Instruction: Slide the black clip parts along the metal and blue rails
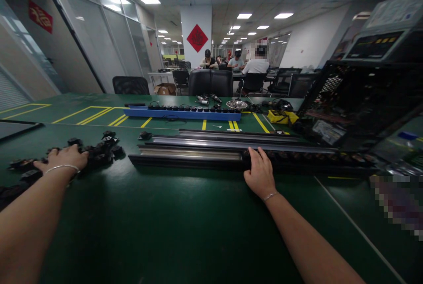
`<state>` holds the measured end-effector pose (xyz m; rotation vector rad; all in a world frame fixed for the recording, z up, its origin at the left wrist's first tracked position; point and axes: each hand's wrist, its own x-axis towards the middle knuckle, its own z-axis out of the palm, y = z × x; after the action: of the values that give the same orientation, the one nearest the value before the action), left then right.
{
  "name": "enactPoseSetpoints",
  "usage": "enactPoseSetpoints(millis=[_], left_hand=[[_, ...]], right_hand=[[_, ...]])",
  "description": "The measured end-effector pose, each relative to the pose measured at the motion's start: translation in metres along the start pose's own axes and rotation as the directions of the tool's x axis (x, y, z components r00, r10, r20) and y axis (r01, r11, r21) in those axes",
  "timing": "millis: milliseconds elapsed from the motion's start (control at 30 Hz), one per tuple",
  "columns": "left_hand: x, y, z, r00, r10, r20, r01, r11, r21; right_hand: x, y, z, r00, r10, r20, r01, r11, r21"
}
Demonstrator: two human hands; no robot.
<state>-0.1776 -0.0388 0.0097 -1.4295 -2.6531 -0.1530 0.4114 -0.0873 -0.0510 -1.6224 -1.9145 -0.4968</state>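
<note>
My left hand (64,160) reaches over a loose pile of small black block-shaped parts (102,154) on the green table. Its fingers are spread, with their tips partly hidden among the parts. My right hand (261,171) rests on the nearest long black metal channel (185,160), fingers stretched across its top and thumb at the near side. A row of black modules (307,158) fills that channel from under the right fingers to the right. The left stretch of the channel shows bare shiny metal.
Behind lie more long metal channels (198,141), a single black part (144,135) and a blue channel (185,114) holding black modules. A metal bowl (237,104), yellow box (282,117) and large black open case (350,103) stand farther off. Several people sit in the background.
</note>
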Motion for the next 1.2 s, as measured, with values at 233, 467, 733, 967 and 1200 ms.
enactPoseSetpoints(millis=[233,467,733,967,1200], left_hand=[[-0.043,0.13,-0.038,0.91,0.291,-0.295,-0.357,0.912,-0.203],[-0.175,0.299,-0.016,0.592,0.742,-0.314,-0.767,0.4,-0.502],[-0.257,0.388,-0.006,0.534,0.835,-0.131,-0.749,0.395,-0.532],[-0.252,0.394,-0.01,0.555,0.829,-0.064,-0.72,0.441,-0.535],[-0.246,0.386,-0.008,0.575,0.817,-0.053,-0.708,0.464,-0.532]], right_hand=[[0.001,-0.002,-0.001,1.0,0.013,-0.003,-0.013,1.0,0.014],[0.002,0.002,-0.004,0.989,0.126,-0.077,-0.129,0.991,-0.026],[-0.001,0.011,0.002,0.964,0.252,-0.082,-0.25,0.968,0.033],[0.001,0.009,0.001,0.961,0.267,-0.068,-0.266,0.964,0.027],[0.001,0.008,-0.001,0.959,0.28,-0.045,-0.28,0.96,0.017]])
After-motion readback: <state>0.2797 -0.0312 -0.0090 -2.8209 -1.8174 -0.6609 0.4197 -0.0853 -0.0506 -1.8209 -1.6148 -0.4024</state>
